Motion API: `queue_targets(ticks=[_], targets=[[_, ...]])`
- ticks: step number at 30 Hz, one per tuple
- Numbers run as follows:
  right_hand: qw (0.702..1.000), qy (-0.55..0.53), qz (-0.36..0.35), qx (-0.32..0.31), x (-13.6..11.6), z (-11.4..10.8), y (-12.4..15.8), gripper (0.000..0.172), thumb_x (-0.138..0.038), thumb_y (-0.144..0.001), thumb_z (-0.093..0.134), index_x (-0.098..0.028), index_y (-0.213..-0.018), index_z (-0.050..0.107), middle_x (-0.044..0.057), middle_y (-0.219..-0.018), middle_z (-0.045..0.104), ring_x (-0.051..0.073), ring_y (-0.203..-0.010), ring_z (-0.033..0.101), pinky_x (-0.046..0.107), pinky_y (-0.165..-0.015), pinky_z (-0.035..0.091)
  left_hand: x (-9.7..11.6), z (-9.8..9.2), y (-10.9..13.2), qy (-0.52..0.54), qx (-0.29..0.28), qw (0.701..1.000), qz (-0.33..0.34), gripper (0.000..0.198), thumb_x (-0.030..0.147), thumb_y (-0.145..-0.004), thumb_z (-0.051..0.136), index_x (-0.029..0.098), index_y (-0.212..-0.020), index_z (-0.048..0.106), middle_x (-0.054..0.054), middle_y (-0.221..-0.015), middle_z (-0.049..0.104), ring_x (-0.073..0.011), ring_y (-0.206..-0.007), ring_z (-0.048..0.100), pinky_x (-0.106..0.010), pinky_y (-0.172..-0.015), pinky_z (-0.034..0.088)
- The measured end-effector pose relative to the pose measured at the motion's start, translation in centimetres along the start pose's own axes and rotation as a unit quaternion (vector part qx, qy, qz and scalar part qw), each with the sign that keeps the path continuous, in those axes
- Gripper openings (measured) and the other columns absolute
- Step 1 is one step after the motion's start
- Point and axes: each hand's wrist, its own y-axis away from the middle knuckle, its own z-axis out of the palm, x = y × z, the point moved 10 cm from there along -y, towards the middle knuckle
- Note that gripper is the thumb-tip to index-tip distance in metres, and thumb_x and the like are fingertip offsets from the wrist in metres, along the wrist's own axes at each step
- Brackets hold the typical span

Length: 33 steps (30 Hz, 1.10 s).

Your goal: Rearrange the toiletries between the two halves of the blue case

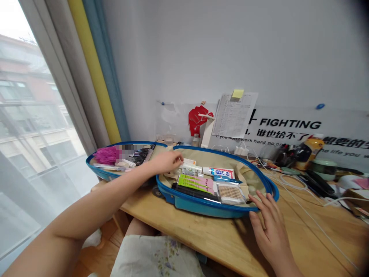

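A blue hard-shell suitcase point(201, 211) lies spread open on the wooden desk. My left hand point(167, 161) is over the inner edge of its right half, fingers loosely bent and seemingly holding nothing, beside small white tubes point(191, 167). My right hand point(268, 217) rests at the front right rim with fingers spread. Packed in this half are a toothpaste box point(219, 172), a blue tube point(227, 179), green and pink sachets point(196, 183), a pack of cotton swabs point(230, 193) and a long black item point(193, 192). A purple fluffy item point(106, 156) sits in the left half.
Several white cables point(305, 207) run over the desk point(311, 238) at right. Behind them are an orange-capped bottle point(313, 150), a green lidded container point(324, 168) and a black case point(319, 182). A white lamp point(207, 132) stands behind the suitcase; curtains point(95, 77) hang at left.
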Motion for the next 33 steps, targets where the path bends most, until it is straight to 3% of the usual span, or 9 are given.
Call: queue_targets(ticks=[4, 7, 11, 13, 17, 21, 28, 33], targets=[[1.000, 0.002, -0.002, -0.001, 0.0, 0.0, 0.0, 0.038, -0.037, -0.093, 0.039, -0.023, -0.125, 0.053, 0.010, -0.134, 0.053, 0.031, -0.137, 0.036, 0.055, -0.106, 0.037, -7.2, -3.5, 1.9, -0.009, 0.027, 0.995, -0.100, 0.040, 0.021, -0.084, 0.034, 0.020, -0.118, 0.055, -0.005, -0.109, 0.068, -0.0192, -0.095, 0.064, -0.030, -0.084, 0.048], [1.000, 0.004, -0.011, 0.004, -0.2, -0.2, -0.1, 0.037, -0.037, -0.093, 0.039, -0.023, -0.125, 0.052, 0.011, -0.133, 0.054, 0.031, -0.136, 0.036, 0.055, -0.105, 0.037, -11.6, -4.0, 4.3, -0.014, 0.001, 0.990, -0.139, 0.051, 0.014, -0.073, 0.038, 0.016, -0.120, 0.057, -0.007, -0.125, 0.063, -0.0206, -0.112, 0.060, -0.030, -0.095, 0.045], [1.000, 0.007, -0.018, 0.005, -0.4, -0.2, -0.1, 0.037, -0.035, -0.094, 0.039, -0.022, -0.126, 0.051, 0.012, -0.134, 0.053, 0.031, -0.136, 0.036, 0.053, -0.105, 0.037, -15.6, 0.1, 7.7, -0.027, -0.158, 0.976, -0.145, 0.070, 0.019, -0.064, 0.049, 0.015, -0.134, 0.049, -0.006, -0.142, 0.049, -0.0220, -0.130, 0.047, -0.028, -0.106, 0.038], [1.000, 0.005, -0.016, 0.005, -0.3, -0.1, -0.1, 0.037, -0.035, -0.094, 0.039, -0.021, -0.126, 0.051, 0.012, -0.134, 0.053, 0.031, -0.137, 0.036, 0.053, -0.105, 0.037, -17.0, 2.2, 8.8, -0.040, -0.208, 0.966, -0.145, 0.076, 0.023, -0.065, 0.053, 0.016, -0.140, 0.042, -0.007, -0.147, 0.042, -0.0231, -0.134, 0.042, -0.030, -0.109, 0.034], [1.000, 0.002, -0.009, 0.010, -0.2, -0.2, -0.1, 0.037, -0.035, -0.094, 0.039, -0.022, -0.126, 0.052, 0.011, -0.134, 0.053, 0.030, -0.137, 0.036, 0.052, -0.106, 0.036, -18.3, 3.6, 9.0, -0.046, -0.189, 0.970, -0.147, 0.074, 0.036, -0.074, 0.052, 0.016, -0.144, 0.037, -0.010, -0.145, 0.045, -0.0265, -0.130, 0.046, -0.036, -0.109, 0.035], [1.000, 0.003, -0.009, 0.004, -0.1, 0.0, 0.0, 0.037, -0.036, -0.093, 0.039, -0.023, -0.125, 0.052, 0.010, -0.133, 0.054, 0.030, -0.137, 0.036, 0.052, -0.107, 0.035, -17.6, 3.5, 8.7, -0.010, -0.158, 0.980, -0.121, 0.060, 0.045, -0.086, 0.036, 0.021, -0.140, 0.044, -0.005, -0.139, 0.052, -0.0234, -0.125, 0.052, -0.032, -0.106, 0.038], [1.000, 0.006, -0.013, 0.010, -0.1, -0.1, -0.1, 0.037, -0.036, -0.093, 0.038, -0.023, -0.126, 0.052, 0.010, -0.134, 0.053, 0.029, -0.136, 0.037, 0.052, -0.106, 0.037, -18.3, -0.1, 8.6, 0.025, -0.005, 0.985, -0.169, 0.057, 0.049, -0.084, 0.032, 0.022, -0.124, 0.062, -0.001, -0.130, 0.060, -0.0234, -0.121, 0.055, -0.029, -0.102, 0.041], [1.000, 0.011, -0.015, 0.007, -0.1, 0.0, 0.0, 0.038, -0.036, -0.093, 0.039, -0.022, -0.126, 0.051, 0.011, -0.134, 0.053, 0.030, -0.137, 0.036, 0.052, -0.106, 0.037, -17.9, -2.7, 8.4, 0.008, 0.058, 0.973, -0.223, 0.057, 0.041, -0.087, 0.025, 0.019, -0.125, 0.061, -0.003, -0.124, 0.065, -0.0223, -0.116, 0.059, -0.027, -0.098, 0.044]])
